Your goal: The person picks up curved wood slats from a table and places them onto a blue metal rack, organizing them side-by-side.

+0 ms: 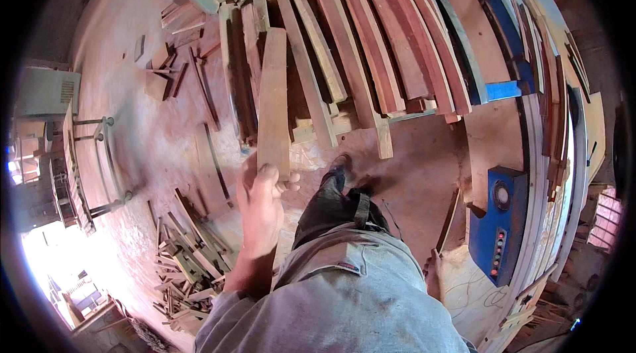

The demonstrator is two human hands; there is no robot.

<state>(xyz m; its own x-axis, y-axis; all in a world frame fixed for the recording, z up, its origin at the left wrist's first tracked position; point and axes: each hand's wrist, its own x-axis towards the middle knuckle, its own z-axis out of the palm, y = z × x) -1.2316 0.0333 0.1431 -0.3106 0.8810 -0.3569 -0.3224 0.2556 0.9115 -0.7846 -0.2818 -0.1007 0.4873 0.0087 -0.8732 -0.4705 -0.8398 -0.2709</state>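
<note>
My left hand (263, 197) is closed round the near end of a flat, pale-brown wooden board (273, 98). The board points away from me, and its far end overlaps the row of wooden strips (344, 48) laid side by side on a bench. Low on the right, beside my body, part of my right hand (433, 272) shows, closed at the lower end of a thin wooden strip (449, 220). My shirt hides the rest of that arm.
Offcuts (189, 260) lie heaped on the dusty floor at left, with more scraps (165, 74) farther off. A blue machine box (503, 227) with a row of buttons stands at right, beneath long boards (550, 101). A metal-framed trolley (106, 161) is at far left.
</note>
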